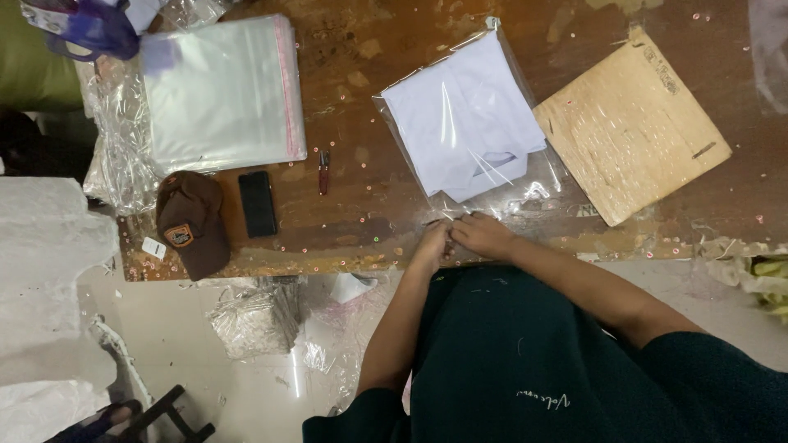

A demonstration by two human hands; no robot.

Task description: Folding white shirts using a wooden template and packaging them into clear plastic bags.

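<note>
A folded white shirt (468,115) lies inside a clear plastic bag (525,193) on the worn wooden table (369,49). My left hand (432,244) and my right hand (483,234) meet at the bag's near open edge by the table's front. Both pinch the thin plastic flap there, fingers closed on it. The shirt's collar points toward me.
A stack of clear bags (222,90) lies at the left, with a brown cap (191,221), a black phone (258,203) and a small red pen (323,171) nearby. A cardboard sheet (632,123) rests at the right. Loose plastic wrap (258,316) litters the floor below.
</note>
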